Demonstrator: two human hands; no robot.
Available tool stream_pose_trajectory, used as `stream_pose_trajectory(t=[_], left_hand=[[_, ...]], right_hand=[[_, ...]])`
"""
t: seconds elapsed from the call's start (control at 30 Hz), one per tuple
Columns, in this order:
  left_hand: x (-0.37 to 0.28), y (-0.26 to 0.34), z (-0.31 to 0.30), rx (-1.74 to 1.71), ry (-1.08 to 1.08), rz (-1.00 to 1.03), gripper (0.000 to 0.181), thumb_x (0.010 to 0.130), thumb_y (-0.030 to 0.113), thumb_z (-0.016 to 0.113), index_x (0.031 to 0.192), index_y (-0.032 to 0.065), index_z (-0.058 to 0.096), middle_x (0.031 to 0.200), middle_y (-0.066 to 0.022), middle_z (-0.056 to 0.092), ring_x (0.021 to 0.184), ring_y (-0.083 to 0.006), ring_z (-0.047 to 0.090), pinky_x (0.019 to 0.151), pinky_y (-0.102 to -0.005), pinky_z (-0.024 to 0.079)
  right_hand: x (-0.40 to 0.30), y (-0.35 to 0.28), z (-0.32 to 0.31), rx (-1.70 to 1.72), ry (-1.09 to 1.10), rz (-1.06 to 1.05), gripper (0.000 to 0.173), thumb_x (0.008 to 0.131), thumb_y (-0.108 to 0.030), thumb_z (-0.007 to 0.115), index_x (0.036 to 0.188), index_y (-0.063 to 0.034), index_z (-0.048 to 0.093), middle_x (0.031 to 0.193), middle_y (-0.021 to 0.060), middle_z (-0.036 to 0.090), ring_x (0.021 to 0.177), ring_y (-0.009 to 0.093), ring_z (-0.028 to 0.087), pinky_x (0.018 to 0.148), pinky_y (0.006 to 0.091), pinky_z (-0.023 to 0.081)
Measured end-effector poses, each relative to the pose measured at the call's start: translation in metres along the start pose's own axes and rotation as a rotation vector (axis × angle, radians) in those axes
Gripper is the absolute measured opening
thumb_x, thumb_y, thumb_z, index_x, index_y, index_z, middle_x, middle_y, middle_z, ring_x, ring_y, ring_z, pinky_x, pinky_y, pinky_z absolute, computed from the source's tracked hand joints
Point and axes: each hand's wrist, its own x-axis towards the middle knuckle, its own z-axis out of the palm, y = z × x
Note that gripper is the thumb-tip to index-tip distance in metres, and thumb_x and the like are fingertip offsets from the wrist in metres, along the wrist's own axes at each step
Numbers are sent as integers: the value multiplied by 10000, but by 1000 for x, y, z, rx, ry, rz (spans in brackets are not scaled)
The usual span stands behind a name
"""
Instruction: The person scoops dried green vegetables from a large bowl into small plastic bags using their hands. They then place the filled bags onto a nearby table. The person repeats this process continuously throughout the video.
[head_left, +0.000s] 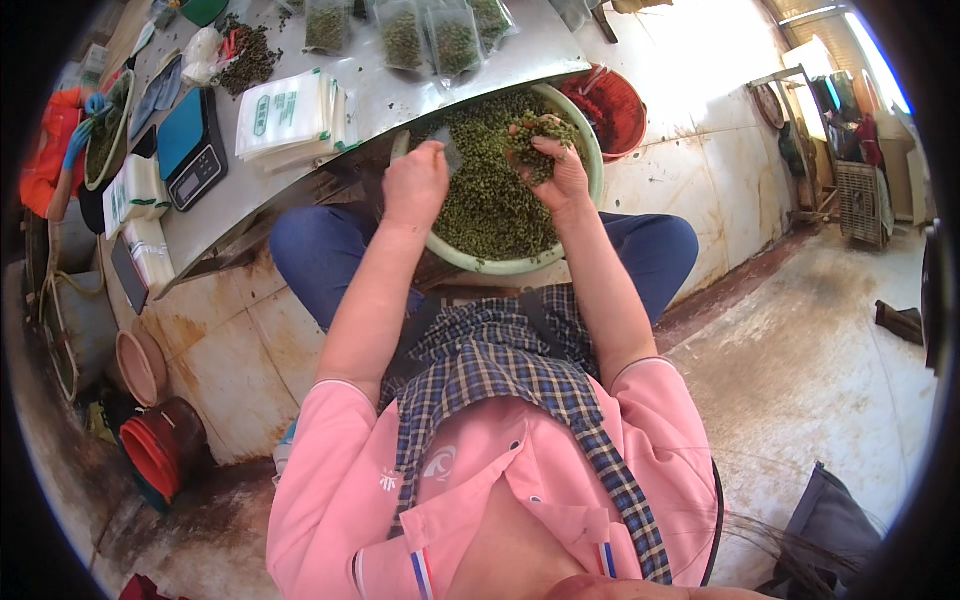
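A round, pale green tub (491, 266) full of small green peppercorn-like berries (491, 202) stands between my knees, partly under the table's edge. My right hand (559, 161) is raised over the tub's right side, its fingers around a clump of the berries on their stems. My left hand (418, 184) is closed in a loose fist above the tub's left rim; whether something small is between its fingertips cannot be told. Beside it, a translucent bag or sheet (448, 150) lies in the tub, partly hidden by the hand.
The metal table (382, 97) bears stacked printed plastic bags (281, 112), filled clear bags (454, 41), a digital scale (196, 169) and a dark heap (251, 60). A red bucket (611, 112) stands right of the tub. A co-worker's blue-gloved hands (82, 131) are at far left.
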Motion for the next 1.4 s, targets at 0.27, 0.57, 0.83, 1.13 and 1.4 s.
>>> stream_pose_trajectory(t=[0.27, 0.57, 0.83, 1.13, 1.4], left_hand=[[6, 18, 35, -282, -178, -146, 159, 820, 92, 600, 908, -6, 689, 766, -202, 680, 749, -354, 684, 723, -451, 530], [-4, 26, 32, -198, -35, 34, 251, 845, 69, 553, 1066, -2, 648, 901, -232, 664, 855, -425, 637, 762, -502, 511], [-15, 44, 38, -236, 21, 115, 345, 886, 68, 519, 1219, 34, 601, 934, -218, 656, 845, -416, 642, 772, -491, 522], [-22, 59, 30, -218, -55, 326, 438, 864, 25, 548, 1292, 115, 563, 923, -176, 640, 865, -381, 631, 744, -473, 510], [-7, 30, 31, -316, 17, 73, 301, 901, 43, 515, 1180, 40, 628, 1021, -205, 661, 929, -386, 642, 800, -452, 522]], right_hand=[[7, 12, 21, -510, -202, -147, 338, 737, 130, 589, 1021, -52, 609, 1287, 142, 592, 1261, 272, 528, 1056, 367, 425], [10, 1, 21, -480, -75, 341, 697, 801, 96, 581, 1456, -71, 410, 1312, 118, 589, 866, 130, 624, 709, 295, 510], [17, 16, 6, -1632, 84, -350, 456, 707, -115, 708, 1143, 4, 651, 877, 197, 699, 786, 230, 693, 728, 339, 526], [24, 9, -2, -1495, 173, -23, 246, 848, -122, 649, 1034, 38, 665, 827, 128, 694, 782, 196, 666, 706, 341, 530], [9, -20, 23, -980, -58, 242, 512, 859, -53, 656, 1338, 39, 500, 1218, 141, 624, 946, 191, 651, 726, 304, 601]])
